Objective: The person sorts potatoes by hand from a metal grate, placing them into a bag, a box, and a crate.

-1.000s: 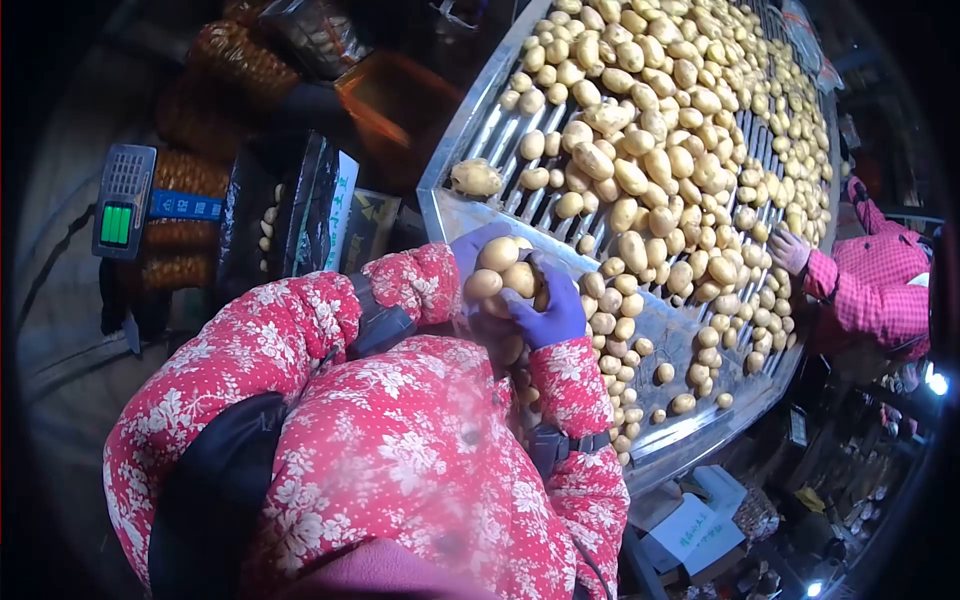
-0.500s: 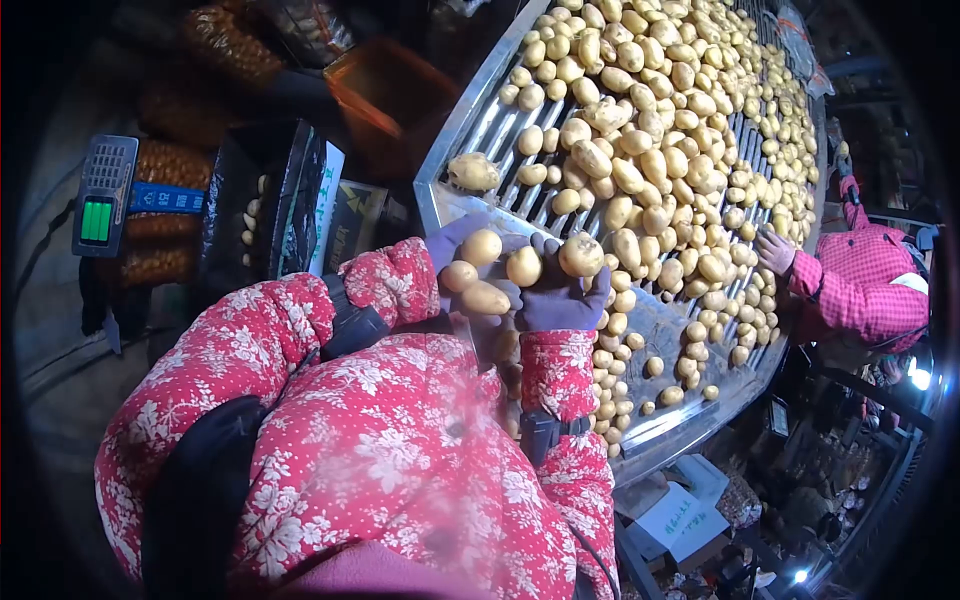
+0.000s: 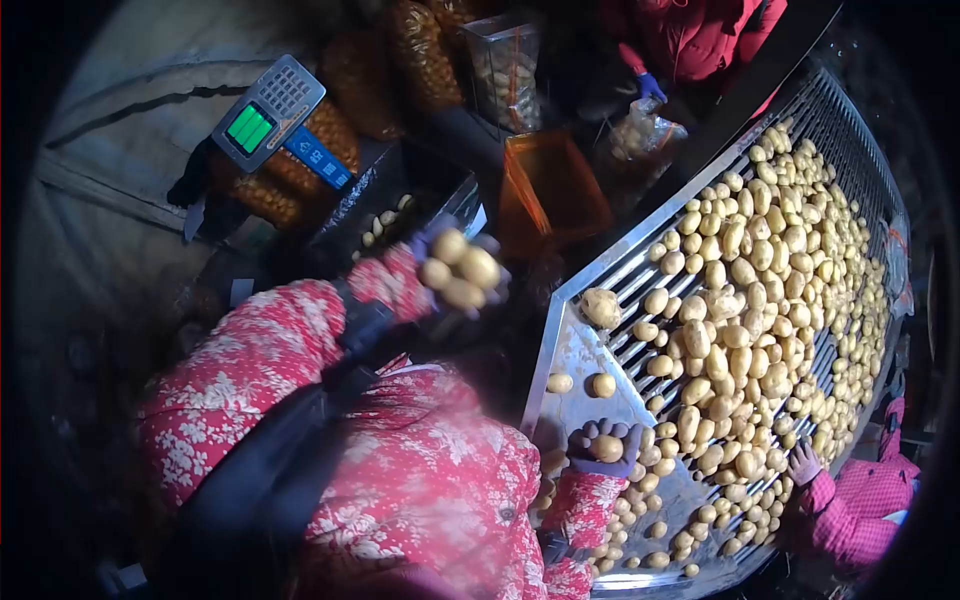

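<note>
My left hand, in a purple glove, carries a cluster of several potatoes off the table, near an open black-lined box with some potatoes inside. My right hand, also gloved, is over the near corner of the sorting table with its fingers curled round one potato. Two loose potatoes lie on the bare metal beside it. A big heap of potatoes covers the slatted part, with a larger lumpy potato at its near edge.
A scale display stands at the upper left by net bags of potatoes. An orange crate sits beyond the box. A co-worker's gloved hand touches a clear bag; another person's hand rests at the heap's right.
My view has turned left. My left hand has moved away from the table towards the box, now with several potatoes. The right hand has parted from it and stays by the table with one potato.
</note>
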